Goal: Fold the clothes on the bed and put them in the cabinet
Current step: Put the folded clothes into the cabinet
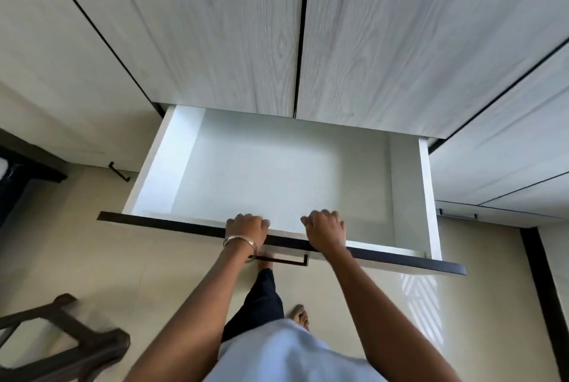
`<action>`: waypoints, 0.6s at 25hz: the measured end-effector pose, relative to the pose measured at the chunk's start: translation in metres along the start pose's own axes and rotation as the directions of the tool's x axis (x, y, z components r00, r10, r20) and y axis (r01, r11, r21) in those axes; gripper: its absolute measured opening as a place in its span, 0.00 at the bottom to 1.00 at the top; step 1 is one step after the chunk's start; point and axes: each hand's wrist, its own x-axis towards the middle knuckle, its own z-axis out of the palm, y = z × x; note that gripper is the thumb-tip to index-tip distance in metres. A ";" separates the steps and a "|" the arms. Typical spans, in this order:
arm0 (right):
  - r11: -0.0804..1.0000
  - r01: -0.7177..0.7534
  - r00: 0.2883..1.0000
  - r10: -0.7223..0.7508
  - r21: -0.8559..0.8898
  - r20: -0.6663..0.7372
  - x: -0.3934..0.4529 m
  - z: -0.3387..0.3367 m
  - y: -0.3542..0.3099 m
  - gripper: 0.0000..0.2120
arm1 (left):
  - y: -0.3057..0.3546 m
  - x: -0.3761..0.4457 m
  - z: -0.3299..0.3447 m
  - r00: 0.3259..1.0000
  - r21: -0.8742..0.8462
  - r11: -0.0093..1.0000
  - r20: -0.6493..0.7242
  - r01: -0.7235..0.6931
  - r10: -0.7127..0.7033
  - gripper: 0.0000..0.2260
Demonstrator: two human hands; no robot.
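Seemingly little of the task shows as done: the drawer (277,172) of the cabinet (215,27) stands pulled far out beneath the two tall doors, and its pale inside holds no garment at all. No clothes and no clear view of the bed appear, so where the clothes lie cannot be told. At the drawer's near edge, the left hand (246,227) and right hand (326,231) both rest on the dark front rail (184,224), fingers curled over it and gripping, left of centre and about centre. Just below the rail hangs a metal handle (286,260), untouched. Judging from this, folding and stowing remain ahead. Left of the drawer, near the floor, stands a dark wooden stool (61,335).
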 end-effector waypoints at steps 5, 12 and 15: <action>0.986 0.056 0.974 -0.088 -0.156 -0.207 -0.051 0.046 0.020 0.24 | -0.018 -0.048 0.041 0.983 0.040 0.999 -0.180 -0.028 0.035 0.27; 0.994 -0.109 0.987 0.107 -0.015 -0.121 -0.056 0.047 0.022 0.14 | -0.021 -0.061 0.041 0.995 -0.132 0.988 0.047 -0.078 0.085 0.14; 0.950 -0.076 0.979 0.129 0.304 -0.160 -0.044 0.032 -0.021 0.12 | -0.050 -0.056 0.014 0.988 -0.428 0.897 0.050 -0.109 0.144 0.08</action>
